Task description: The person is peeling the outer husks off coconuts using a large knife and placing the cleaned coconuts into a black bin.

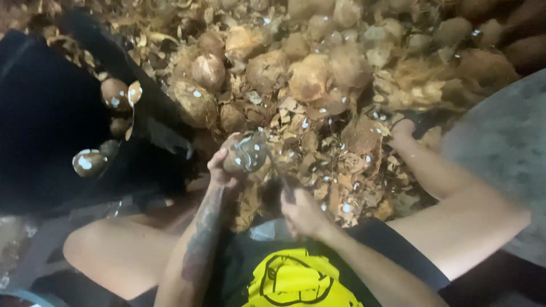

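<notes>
seemingly seated low, the person has knees spread to either side of the work. left hand (223, 167) grasps a part-peeled coconut (245, 152), fingers wrapped under it, holding it up between the knees and just above the litter, probably so its brown skin faces the tool. right hand (302, 213) is clenched round a handle; a dark blade (284, 182) runs from it up toward the coconut, and whether its edge touches is too blurred to tell. white specks show on the coconut where skin is off. to the left a dark tub (45, 113) holds several peeled coconuts (115, 94), near the left hand, likely for an easy drop. ahead lies a heap of brown coconuts (310, 77), close to both hands. floor is buried in shell and husk scraps (341, 170). lighting dim, warm; room walls not visible.
</notes>
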